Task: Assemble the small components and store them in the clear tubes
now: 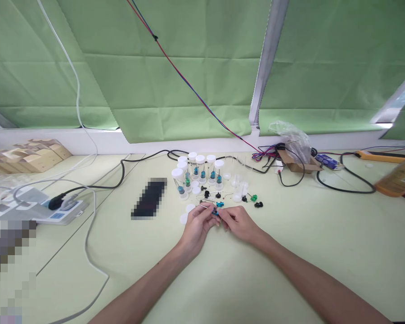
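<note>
Both my hands meet over the pale green table (pixel 290 252). My left hand (pixel 198 225) and my right hand (pixel 239 222) pinch a small blue part (pixel 215 212) between their fingertips. Just beyond them lie another blue part (pixel 220 204), a thin metal pin (pixel 204 206), small black parts (pixel 258 204) and a green part (pixel 254 198). Behind these stand several clear vials with white caps (pixel 197 173), some holding blue or green pieces. Loose white caps (pixel 190 208) lie left of my left hand.
A black cable (pixel 121 173) runs to a white power strip (pixel 59 211) at the left. Wooden blocks (pixel 37 157) sit far left. A small cardboard box with a plastic bag (pixel 295 159), coiled black wire (pixel 344 180) and an orange meter (pixel 400 180) are at the right.
</note>
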### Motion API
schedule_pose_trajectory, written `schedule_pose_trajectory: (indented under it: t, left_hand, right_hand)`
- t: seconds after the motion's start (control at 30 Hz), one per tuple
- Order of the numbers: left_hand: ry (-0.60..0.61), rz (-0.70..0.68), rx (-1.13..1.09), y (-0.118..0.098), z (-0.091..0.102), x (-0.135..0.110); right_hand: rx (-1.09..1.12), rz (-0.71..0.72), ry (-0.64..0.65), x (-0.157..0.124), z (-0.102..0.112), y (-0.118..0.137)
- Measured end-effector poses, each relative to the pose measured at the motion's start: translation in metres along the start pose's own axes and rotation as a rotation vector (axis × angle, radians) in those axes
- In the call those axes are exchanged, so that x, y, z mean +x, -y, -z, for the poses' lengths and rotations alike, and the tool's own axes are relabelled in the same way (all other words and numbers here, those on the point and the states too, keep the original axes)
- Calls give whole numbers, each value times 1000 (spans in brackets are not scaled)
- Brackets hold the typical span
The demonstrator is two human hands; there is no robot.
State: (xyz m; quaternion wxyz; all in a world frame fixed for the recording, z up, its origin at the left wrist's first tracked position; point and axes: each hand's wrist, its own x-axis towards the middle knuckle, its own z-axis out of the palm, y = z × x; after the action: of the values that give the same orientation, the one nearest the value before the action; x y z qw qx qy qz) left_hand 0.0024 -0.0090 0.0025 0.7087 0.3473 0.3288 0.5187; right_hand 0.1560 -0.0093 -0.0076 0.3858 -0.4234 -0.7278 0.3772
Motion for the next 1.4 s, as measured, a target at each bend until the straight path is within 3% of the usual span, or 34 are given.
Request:
schedule_pose_trajectory:
  t: [1.4]
  left_hand:
    - [12,7,5,1,1,0]
  right_hand:
    - [-13,4,15,0,1,3]
